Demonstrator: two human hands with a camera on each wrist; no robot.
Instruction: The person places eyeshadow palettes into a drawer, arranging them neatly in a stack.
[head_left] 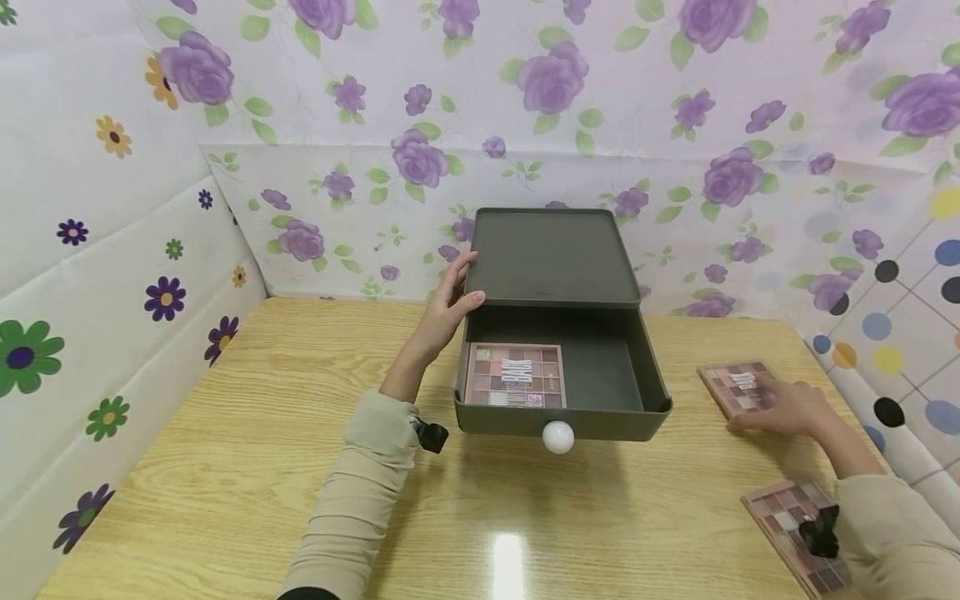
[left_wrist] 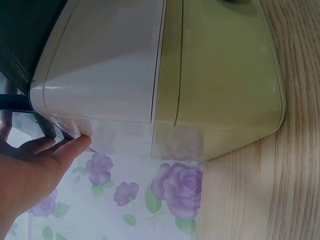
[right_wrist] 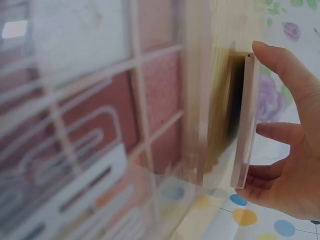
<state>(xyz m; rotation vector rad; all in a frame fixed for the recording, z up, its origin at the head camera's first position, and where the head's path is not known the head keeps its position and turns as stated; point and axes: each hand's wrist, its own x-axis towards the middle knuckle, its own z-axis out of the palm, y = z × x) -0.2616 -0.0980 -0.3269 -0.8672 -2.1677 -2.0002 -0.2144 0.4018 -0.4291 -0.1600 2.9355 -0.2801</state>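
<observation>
Through the head camera I see my right hand (head_left: 787, 408) at the far right of the worktop (head_left: 262, 417), its grip pinching a flat, rectangular palette (head_left: 738, 392). The right wrist view shows the thumb at one end of its slim, pinkish edge and fingers at the other. Its clear, glossy cover shows square pans in dusty rose and brown under white lettering.

My left hand (head_left: 446, 308) rests against the side of a dark grey box (head_left: 555, 254), fingers spread, thumb apart from them at the top's front corner. The box looks smooth and hard, with rounded corners and a rimmed flat top. Its drawer (head_left: 615, 425) is pulled out, with a round, shiny white knob (head_left: 558, 437) on the front. A similar palette lies face up in the drawer's left half. Another similar one lies on the pale, wood-grained worktop near my right sleeve (head_left: 892, 521), partly covered by it. Behind hangs a creased, rose-printed sheet (head_left: 420, 158).
</observation>
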